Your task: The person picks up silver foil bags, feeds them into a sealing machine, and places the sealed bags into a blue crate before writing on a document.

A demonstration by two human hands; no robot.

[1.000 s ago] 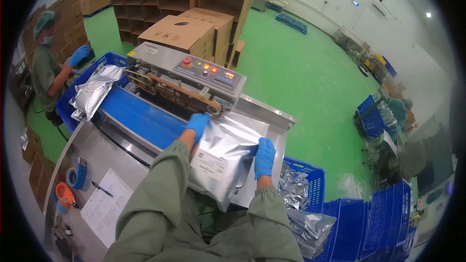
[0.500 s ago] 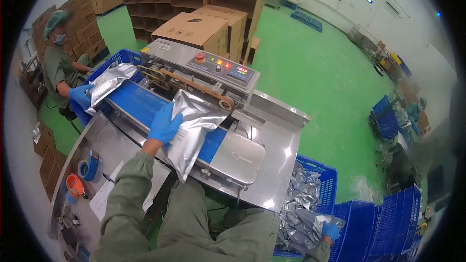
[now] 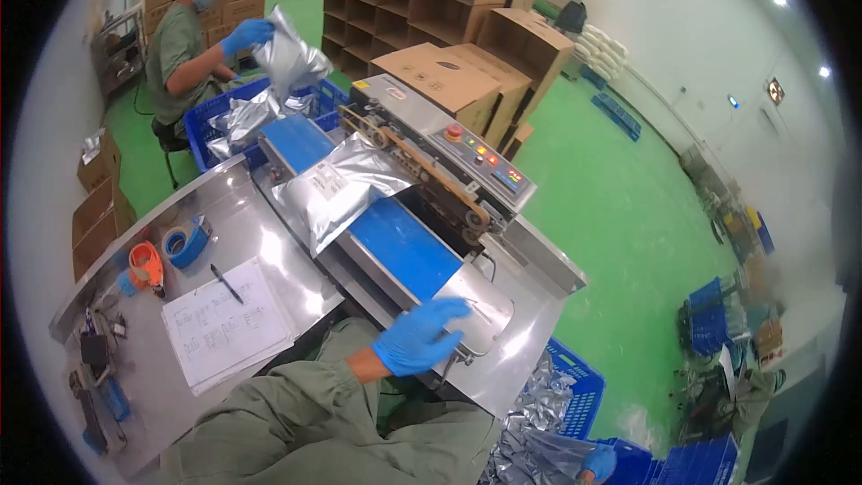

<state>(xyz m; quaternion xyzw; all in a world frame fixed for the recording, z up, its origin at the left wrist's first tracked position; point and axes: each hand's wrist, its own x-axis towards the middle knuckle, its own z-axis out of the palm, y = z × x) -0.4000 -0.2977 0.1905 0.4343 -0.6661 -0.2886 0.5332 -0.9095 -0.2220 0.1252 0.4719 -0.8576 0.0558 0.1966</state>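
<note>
My left hand (image 3: 420, 337), in a blue glove, is open with fingers stretched over the metal end plate (image 3: 489, 305) of a band sealing machine (image 3: 449, 139). It holds nothing. A silver foil bag (image 3: 337, 189) lies on the blue belt (image 3: 404, 247), its top edge at the sealing band, apart from my hand. Low on the right, my gloved right hand (image 3: 599, 462) is at the end of another foil bag (image 3: 558, 452) and appears closed on it; its fingers are partly hidden. That bag lies over a blue crate (image 3: 585, 395) of crumpled foil bags.
A co-worker (image 3: 184, 54) sits behind the belt's far end, lifting a foil bag (image 3: 292, 58) above a blue crate (image 3: 202, 130). Papers (image 3: 229, 323) with a pen, a tape roll (image 3: 186, 242) and an orange tape dispenser (image 3: 145, 268) lie on the steel table. Cardboard boxes (image 3: 440, 76) stand behind the machine.
My left hand has left the foil bag and moved to the end plate. The bag now lies farther up the belt. The co-worker's hand has risen with a bag. My view has turned.
</note>
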